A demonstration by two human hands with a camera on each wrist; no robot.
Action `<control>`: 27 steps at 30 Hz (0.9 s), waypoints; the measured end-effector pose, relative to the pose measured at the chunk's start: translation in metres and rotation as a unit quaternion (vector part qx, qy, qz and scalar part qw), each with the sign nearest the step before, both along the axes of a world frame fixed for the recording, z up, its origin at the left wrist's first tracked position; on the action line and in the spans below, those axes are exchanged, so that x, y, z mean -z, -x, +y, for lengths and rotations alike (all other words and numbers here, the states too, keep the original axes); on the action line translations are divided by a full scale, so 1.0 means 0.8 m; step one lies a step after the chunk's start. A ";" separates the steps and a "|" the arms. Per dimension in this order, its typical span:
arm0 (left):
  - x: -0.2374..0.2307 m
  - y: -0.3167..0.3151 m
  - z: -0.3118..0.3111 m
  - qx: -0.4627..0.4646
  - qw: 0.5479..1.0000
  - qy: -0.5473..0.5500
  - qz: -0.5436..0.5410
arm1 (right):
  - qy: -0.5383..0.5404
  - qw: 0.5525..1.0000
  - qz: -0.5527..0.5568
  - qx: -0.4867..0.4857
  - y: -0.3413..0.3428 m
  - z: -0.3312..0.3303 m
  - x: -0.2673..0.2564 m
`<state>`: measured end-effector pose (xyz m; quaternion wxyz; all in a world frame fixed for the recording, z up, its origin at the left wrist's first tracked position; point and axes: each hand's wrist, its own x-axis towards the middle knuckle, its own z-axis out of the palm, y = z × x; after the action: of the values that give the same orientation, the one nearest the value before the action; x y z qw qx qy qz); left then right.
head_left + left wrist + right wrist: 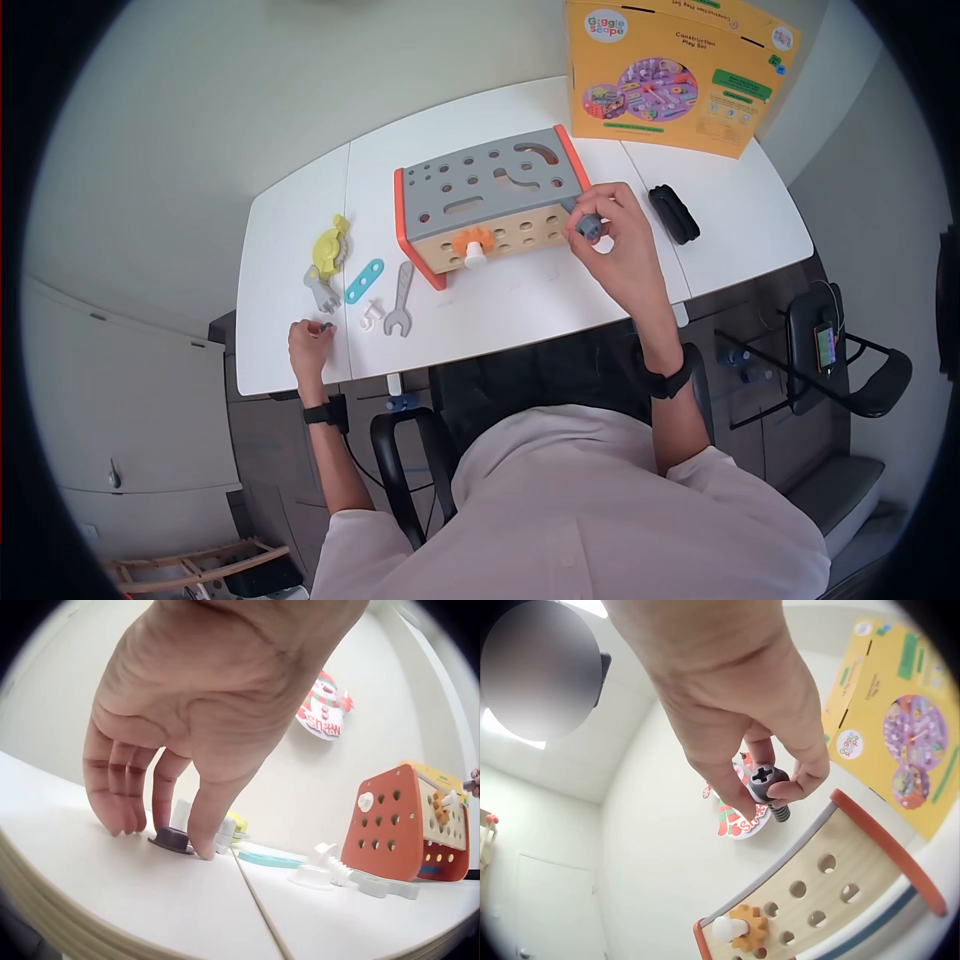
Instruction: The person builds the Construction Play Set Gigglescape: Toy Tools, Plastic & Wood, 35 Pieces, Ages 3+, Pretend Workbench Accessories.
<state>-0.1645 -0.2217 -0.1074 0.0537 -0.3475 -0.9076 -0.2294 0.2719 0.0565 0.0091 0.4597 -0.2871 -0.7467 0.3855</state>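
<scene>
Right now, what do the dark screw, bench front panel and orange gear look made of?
Dark screw: likely plastic, satin; soft highlights, rounded head. Front panel: probably wood, matte; pale tan, no glare. Orange gear: painted wood or plastic, can't tell; even, matte colour.

Dark grey cross-slotted plastic screw (769,782), dark grey flanged plastic piece (172,840), grey-topped toy box (481,194) with red sides, orange plastic gear (757,930)

The screw (767,780) looks like smooth matt plastic, the holed panel (795,913) wood, the box (685,88) printed card.
</scene>
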 end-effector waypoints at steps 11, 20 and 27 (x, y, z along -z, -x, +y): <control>-0.144 -0.053 0.016 -0.012 0.989 -0.121 -0.084 | -0.033 0.997 0.035 0.061 -0.010 0.029 0.027; -0.098 -0.110 0.118 0.232 0.943 -0.082 -0.222 | -0.068 0.990 -0.049 0.115 -0.009 0.036 0.045; -0.070 -0.179 0.170 0.259 0.955 -0.005 -0.147 | -0.036 0.968 -0.225 0.105 -0.014 0.025 0.055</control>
<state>-0.0209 -0.0858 -0.0511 -0.1400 -0.5326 -0.7831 -0.2889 0.2829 0.0767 -0.0351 0.3278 -0.4263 -0.8101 0.2336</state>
